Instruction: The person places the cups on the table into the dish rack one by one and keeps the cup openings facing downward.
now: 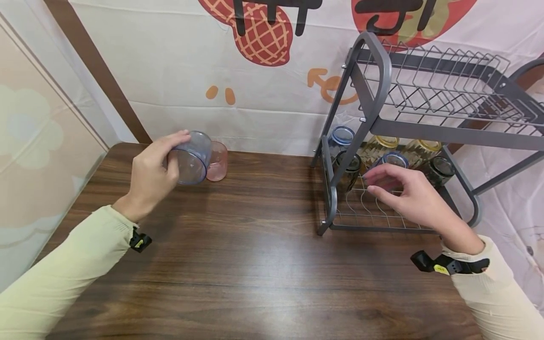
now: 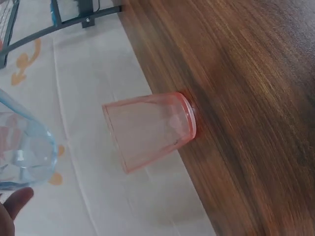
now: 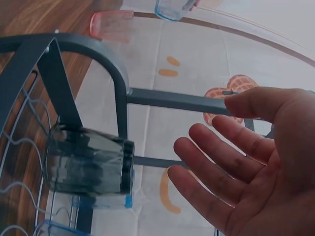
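At the left of the head view, my left hand point(image 1: 150, 172) holds a clear glass with a blue rim point(image 1: 193, 160), tilted and raised, fingers over its top and thumb at its side. Right beside it a pink glass point(image 1: 218, 163) stands on the table; the left wrist view shows this pink glass point(image 2: 150, 130) upright near the back edge. My right hand point(image 1: 405, 191) hovers at the front of a rack's lower tier, fingers loosely bent, nothing in its grasp. Closest to it are a blue-rimmed glass point(image 1: 392, 159), partly hidden by the fingers, and a dark glass point(image 1: 347, 174).
The two-tier grey metal rack point(image 1: 459, 138) stands at the right, its upper wire tier overhanging the lower one. More glasses are on the lower tier, including a yellow-rimmed glass point(image 1: 384, 141) and another dark glass point(image 1: 439, 170). A printed cloth point(image 1: 170, 113) hangs behind the wooden table point(image 1: 255, 264).
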### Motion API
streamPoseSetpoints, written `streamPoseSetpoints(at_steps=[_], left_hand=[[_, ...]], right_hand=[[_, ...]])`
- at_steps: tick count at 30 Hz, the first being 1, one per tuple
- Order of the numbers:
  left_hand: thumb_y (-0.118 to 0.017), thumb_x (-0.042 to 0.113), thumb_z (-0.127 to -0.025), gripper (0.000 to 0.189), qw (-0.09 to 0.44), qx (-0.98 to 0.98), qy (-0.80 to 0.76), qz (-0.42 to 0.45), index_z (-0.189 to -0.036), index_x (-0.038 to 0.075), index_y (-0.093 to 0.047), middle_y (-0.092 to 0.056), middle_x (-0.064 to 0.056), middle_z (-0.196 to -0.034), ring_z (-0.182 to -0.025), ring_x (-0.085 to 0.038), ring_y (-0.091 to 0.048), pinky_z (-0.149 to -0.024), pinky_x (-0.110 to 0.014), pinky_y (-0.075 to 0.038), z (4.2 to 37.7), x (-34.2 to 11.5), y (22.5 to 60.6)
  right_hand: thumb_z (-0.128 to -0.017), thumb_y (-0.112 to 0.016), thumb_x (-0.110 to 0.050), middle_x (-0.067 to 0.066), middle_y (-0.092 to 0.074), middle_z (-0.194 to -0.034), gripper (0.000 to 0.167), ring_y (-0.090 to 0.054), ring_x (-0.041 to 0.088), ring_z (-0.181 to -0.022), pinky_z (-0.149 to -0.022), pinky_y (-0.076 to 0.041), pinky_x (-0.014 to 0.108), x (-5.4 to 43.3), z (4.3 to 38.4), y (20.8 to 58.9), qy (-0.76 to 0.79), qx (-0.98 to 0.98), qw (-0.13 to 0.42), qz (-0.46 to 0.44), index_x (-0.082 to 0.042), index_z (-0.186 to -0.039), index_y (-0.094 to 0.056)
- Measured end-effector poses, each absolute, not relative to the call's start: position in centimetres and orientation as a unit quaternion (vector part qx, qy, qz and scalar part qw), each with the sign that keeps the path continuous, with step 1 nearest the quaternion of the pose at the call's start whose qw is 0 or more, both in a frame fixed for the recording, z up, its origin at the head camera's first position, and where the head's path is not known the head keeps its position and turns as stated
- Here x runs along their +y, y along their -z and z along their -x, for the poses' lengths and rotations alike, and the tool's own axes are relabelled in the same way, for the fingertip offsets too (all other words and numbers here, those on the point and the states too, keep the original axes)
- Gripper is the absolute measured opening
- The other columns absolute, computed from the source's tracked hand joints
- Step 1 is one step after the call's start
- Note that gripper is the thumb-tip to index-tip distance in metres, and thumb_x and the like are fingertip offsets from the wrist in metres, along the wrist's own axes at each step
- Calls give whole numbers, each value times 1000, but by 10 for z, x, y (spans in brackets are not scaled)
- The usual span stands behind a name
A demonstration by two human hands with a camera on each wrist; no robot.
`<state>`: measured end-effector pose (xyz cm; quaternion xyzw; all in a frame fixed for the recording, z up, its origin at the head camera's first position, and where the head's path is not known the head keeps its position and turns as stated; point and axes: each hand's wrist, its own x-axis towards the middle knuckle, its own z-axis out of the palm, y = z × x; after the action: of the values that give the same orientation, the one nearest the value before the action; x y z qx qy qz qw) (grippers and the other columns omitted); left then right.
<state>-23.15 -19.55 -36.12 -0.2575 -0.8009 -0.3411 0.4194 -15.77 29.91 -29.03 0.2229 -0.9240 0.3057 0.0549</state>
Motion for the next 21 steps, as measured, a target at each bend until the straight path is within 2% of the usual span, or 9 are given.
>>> streamPoseSetpoints(at_steps=[8,21], left_hand=[[-41,-14,-86,42,451,-752,353,328,-107,-3,-75,-74,-17,-113,-110,-32,-70,-107,-24,-48,228,-181,363],[-39,-17,-83,47,462,-723,322,400,-109,-1,-75,-74,-16,-114,-109,-29,-71,-106,-27,-50,220,-163,360]], right_hand=[[-95,-70,-3,-5,-71,-103,24,-67,5,-90,-78,-55,14,291,157,293,-317,-911,38,-260,-13,-116,-70],[-97,-69,-7,-4,-71,-108,30,-66,8,-98,-78,-56,21,275,155,296,-353,-893,-16,-278,-15,-126,-66]])
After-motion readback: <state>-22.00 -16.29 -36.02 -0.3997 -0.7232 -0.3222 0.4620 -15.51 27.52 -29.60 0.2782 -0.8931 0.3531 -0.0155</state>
